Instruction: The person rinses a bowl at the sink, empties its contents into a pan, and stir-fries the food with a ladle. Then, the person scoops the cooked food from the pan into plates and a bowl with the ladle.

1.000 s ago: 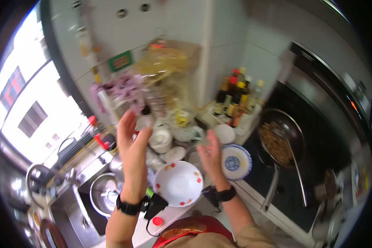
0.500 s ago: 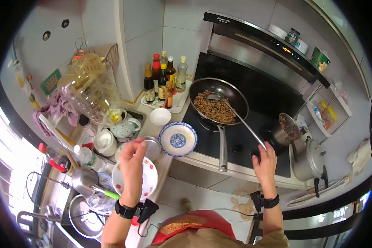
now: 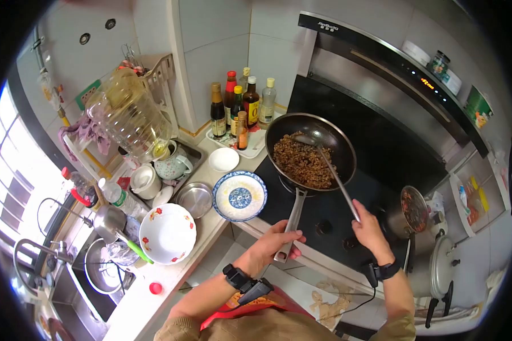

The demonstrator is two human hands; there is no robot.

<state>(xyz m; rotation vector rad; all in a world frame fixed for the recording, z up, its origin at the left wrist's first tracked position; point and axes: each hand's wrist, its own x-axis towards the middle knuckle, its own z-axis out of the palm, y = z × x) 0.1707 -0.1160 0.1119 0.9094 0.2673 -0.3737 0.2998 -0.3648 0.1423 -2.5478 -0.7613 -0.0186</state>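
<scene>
Black inside, with a silver-grey handle, a round frying pan sits on the flat dark stove, holding brown minced food. The left hand has its fingers closed around the handle near its end. The right hand has its fingers pinching a long metal ladle, whose head rests in the food. Beside the stove lies a white plate with a blue patterned rim.

Pan: black inside; pan handle: silver-grey. Utensil: silver. Food: brown. Plate: white, blue-patterned rim, centre. Bowl: white, red flowers.
</scene>
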